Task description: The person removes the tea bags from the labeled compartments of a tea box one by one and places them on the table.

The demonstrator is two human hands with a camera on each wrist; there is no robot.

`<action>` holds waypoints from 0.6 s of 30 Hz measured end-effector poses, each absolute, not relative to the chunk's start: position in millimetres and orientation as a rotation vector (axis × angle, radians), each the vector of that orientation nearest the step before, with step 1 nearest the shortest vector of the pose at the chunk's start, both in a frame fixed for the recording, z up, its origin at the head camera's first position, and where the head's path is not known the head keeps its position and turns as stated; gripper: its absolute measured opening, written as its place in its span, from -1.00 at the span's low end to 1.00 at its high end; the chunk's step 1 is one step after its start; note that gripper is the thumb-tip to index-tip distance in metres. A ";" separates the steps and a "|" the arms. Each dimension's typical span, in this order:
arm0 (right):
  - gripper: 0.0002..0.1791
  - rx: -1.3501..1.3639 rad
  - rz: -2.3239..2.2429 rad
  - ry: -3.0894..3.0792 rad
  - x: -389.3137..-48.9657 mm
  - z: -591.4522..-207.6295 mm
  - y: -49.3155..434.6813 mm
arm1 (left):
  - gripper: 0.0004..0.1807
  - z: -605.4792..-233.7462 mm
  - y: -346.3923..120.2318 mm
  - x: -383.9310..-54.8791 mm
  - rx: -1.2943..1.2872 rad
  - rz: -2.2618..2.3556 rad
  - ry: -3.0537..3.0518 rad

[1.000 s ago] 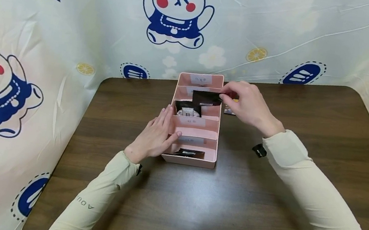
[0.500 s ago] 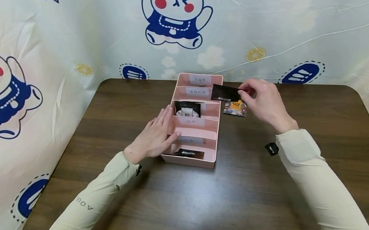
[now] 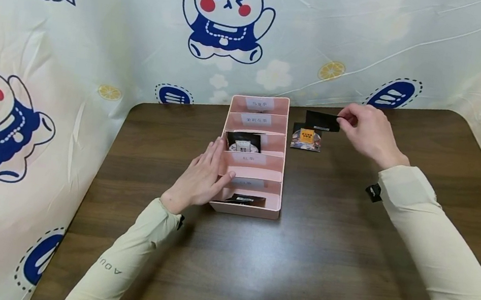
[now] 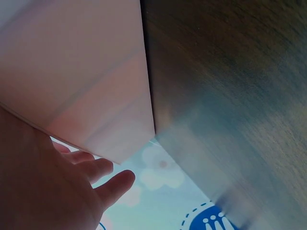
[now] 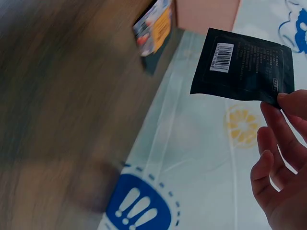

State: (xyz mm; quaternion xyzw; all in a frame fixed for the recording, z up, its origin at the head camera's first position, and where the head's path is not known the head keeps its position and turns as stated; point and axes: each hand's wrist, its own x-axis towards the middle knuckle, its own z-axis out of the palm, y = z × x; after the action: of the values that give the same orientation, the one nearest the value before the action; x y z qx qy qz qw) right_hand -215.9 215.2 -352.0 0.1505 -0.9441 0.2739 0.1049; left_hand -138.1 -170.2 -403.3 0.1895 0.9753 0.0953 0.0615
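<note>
My right hand (image 3: 369,132) pinches a flat black sachet (image 3: 322,121) by its right edge, above the table beyond the box's right side. In the right wrist view the black sachet (image 5: 244,67) shows a white barcode and small print. My left hand (image 3: 199,177) rests on the left rim of a pink compartment box (image 3: 244,211), fingers straight and thumb over the rim. In the left wrist view its fingers lie along the edge of the box (image 4: 96,86). Black packets (image 3: 245,143) with a white label stand in the middle compartment, and a dark packet (image 3: 246,200) lies in the front one.
A colourful sachet with an orange label (image 3: 307,138) lies on the brown table (image 3: 321,264) just right of the box. White paper labels (image 3: 257,119) mark the dividers. A patterned cloth (image 3: 306,41) hangs behind and beside the table.
My right hand has carried the black sachet to the right, from over the box to beyond the colourful sachet's top edge. My left hand stays on the box.
</note>
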 end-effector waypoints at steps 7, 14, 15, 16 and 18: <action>-0.75 0.376 0.756 -2.861 -220.1 -358.7 231.2 | -0.06 -403.3 -170.4 -138.2 0.570 0.299 2.946; -0.74 0.347 0.703 -2.902 -223.6 -367.8 244.2 | -0.06 -402.1 -169.9 -137.9 0.570 0.292 2.947; -0.74 0.342 0.694 -2.906 -223.9 -369.1 245.9 | -0.06 -402.0 -170.0 -137.9 0.572 0.288 2.945; -0.75 0.339 0.684 -2.905 -224.0 -370.5 247.7 | -0.06 -401.7 -170.2 -137.8 0.572 0.286 2.942; -0.76 0.331 0.667 -2.899 -224.1 -373.2 250.8 | -0.06 -401.0 -170.6 -137.8 0.570 0.292 2.935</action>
State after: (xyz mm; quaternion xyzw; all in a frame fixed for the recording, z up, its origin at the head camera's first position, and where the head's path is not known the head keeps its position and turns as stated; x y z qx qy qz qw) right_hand -224.1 250.8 -373.2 0.1104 -0.9659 0.2222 0.0740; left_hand -137.8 -170.6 -401.0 0.1894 0.9747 0.0968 0.0685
